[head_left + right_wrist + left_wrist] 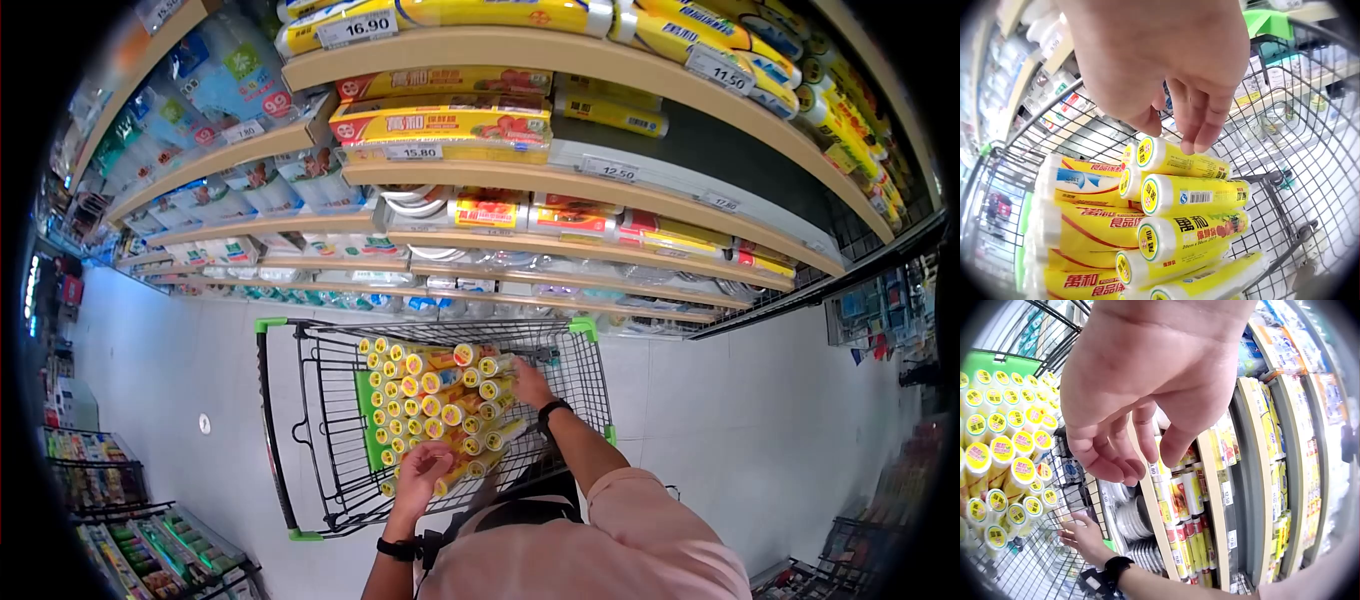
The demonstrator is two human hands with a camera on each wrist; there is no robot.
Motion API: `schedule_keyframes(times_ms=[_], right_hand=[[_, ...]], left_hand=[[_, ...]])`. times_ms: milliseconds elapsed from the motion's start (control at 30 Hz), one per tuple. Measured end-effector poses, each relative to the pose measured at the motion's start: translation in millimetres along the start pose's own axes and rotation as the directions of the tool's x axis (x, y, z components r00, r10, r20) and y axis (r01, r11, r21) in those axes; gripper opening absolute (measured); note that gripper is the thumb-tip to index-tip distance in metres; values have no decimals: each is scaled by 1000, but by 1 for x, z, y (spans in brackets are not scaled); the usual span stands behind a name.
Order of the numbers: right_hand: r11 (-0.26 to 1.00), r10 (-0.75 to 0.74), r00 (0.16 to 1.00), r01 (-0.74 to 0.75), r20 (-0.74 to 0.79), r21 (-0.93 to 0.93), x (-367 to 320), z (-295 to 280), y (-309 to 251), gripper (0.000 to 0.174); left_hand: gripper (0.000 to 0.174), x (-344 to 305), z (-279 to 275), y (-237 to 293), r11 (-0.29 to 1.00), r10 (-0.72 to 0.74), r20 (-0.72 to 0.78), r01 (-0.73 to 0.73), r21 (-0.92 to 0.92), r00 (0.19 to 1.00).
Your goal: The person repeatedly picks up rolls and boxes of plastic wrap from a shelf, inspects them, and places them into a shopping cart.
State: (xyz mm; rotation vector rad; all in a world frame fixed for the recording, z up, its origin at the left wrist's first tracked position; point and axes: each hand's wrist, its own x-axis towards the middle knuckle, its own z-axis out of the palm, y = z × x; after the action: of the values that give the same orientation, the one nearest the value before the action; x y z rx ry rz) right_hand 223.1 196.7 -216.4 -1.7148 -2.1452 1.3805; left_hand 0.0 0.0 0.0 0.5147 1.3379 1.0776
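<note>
Many yellow-and-white rolls of plastic food bags (1197, 234) lie stacked in a wire shopping cart (263, 420), with round yellow labels on their ends. My right hand (530, 383) is over the rolls at the cart's right part. In the right wrist view, its loosely bent fingertips (1189, 147) are right at the uppermost roll (1179, 160), not wrapped round it. My left hand (425, 464) hovers over the near side of the stack. Its fingers (1107, 467) hang loosely curled, with nothing between them and the thumb.
Shelves (560, 180) with price tags stand along the cart's far side, holding boxed cling film (445, 125) and more yellow rolls (450, 14). Pale tiled floor (700, 400) extends right of the cart. Low racks of goods (160, 550) stand at the lower left.
</note>
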Motion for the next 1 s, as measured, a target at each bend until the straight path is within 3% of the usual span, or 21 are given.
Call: schedule_keyframes(times_ms=[67, 100, 167, 267, 333, 500, 567, 667, 767, 800, 900, 1000], right_hand=[[998, 13, 1000, -11, -19, 63, -11, -6, 15, 47], [993, 45, 997, -38, -62, 116, -31, -24, -21, 39], [979, 94, 994, -83, -55, 184, -63, -26, -10, 32], [819, 201, 977, -206, 69, 535, -95, -33, 1, 32], [814, 212, 977, -186, 17, 551, -116, -48, -2, 32], [753, 224, 973, -131, -64, 645, -156, -76, -7, 33], [790, 226, 964, -97, -140, 605, -166, -88, -10, 33], [805, 203, 960, -50, -195, 592, -172, -112, -8, 32], [854, 125, 938, 65, -324, 517, -171, -151, -17, 30], [853, 65, 910, 162, -410, 496, -168, -167, -22, 29], [948, 26, 746, 193, -666, 252, -158, -216, -54, 30], [953, -59, 603, 271, -796, 135, -130, -270, -72, 26]], left_hand=[[14, 19, 3, -3, 1000, 11, 1, -11, 3, 1000], [15, 3, -3, 22, 997, 75, 13, -75, 33, 997], [18, -3, -2, 25, 996, 83, 32, -84, 37, 996], [34, -13, 2, 40, 982, 151, 89, -159, 100, 985], [41, -9, -4, 39, 986, 134, 113, -144, 85, 985], [35, 2, -7, 30, 975, 221, 122, -221, -15, 968], [29, 9, -7, 24, 968, 249, 117, -252, 12, 961], [19, 12, 2, 28, 962, 264, 96, -254, -103, 960], [20, 8, 19, 45, 952, 226, 74, -204, -229, 971], [19, 6, 26, 51, 945, 245, 82, -218, -243, 966], [19, 16, 38, 47, 926, 222, 39, -198, -321, 974], [15, 22, 59, 53, 936, 242, -34, -243, -254, 970]])
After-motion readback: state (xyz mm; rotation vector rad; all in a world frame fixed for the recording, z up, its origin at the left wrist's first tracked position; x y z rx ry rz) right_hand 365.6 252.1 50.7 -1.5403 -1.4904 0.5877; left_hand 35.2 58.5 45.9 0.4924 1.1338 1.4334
